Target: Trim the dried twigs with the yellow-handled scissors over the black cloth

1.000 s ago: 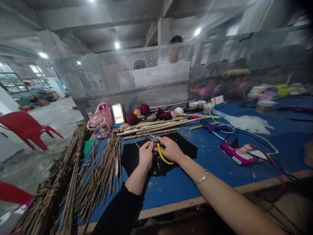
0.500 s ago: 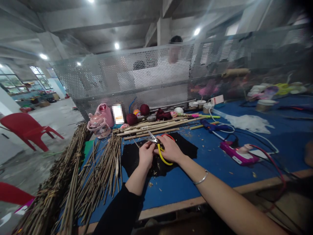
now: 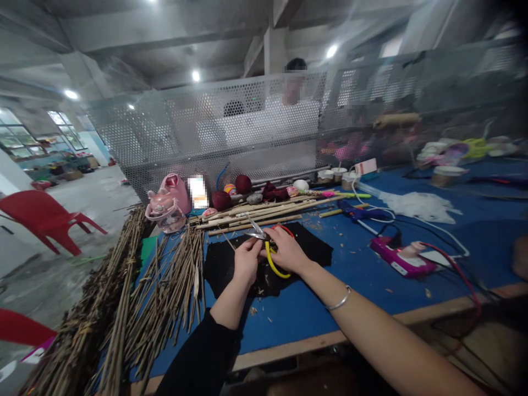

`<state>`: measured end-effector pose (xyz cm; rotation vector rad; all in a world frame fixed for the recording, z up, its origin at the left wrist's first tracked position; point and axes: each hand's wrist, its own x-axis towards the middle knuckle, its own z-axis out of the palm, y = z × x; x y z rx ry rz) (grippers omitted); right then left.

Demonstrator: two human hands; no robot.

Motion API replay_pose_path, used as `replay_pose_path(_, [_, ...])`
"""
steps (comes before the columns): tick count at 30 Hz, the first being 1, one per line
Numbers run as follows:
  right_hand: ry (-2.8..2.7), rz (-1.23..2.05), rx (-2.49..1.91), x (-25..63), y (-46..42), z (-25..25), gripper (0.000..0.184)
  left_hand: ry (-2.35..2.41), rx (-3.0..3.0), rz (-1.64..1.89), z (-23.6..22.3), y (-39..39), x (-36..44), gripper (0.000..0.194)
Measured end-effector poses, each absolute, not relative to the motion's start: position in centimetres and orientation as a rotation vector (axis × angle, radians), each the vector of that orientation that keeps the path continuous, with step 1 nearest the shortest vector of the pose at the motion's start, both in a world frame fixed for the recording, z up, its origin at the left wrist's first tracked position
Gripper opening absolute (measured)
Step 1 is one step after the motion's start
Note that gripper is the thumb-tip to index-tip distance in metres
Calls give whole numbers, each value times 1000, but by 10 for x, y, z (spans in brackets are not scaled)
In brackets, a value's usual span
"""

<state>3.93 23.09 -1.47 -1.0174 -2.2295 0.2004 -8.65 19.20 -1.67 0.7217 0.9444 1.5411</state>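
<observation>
My right hand (image 3: 289,252) is closed around a pair of scissors (image 3: 273,263) with a yellow and a red handle. The scissors' blades are parted and point away to the left, just above my left fingertips. My left hand (image 3: 246,263) is pinched shut close beside them. A thin stick (image 3: 228,240) runs into its fingers from the upper left; its other end is hidden by the hands. Both hands are over a black cloth (image 3: 315,247) with small chips on it. Left of the cloth lies a loose pile of thin brown sticks (image 3: 175,291).
Tied bundles of twigs (image 3: 88,313) line the table's left edge. Behind the cloth are pale rods (image 3: 272,212), dark red yarn balls (image 3: 243,184) and a pink cup (image 3: 175,192). A blue glue gun (image 3: 358,213) and a purple power strip (image 3: 402,259) with cables lie right. A person sits behind the perforated screen (image 3: 185,132).
Both hands and the scissors hold almost the same place. The view has shifted very slightly; nothing was let go or picked up.
</observation>
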Motion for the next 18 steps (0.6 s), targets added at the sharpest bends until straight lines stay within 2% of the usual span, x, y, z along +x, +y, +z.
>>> replay_pose_path(18, [-2189, 275, -1009, 41, 234, -19, 47, 968, 725, 1579, -18, 192, -89, 31])
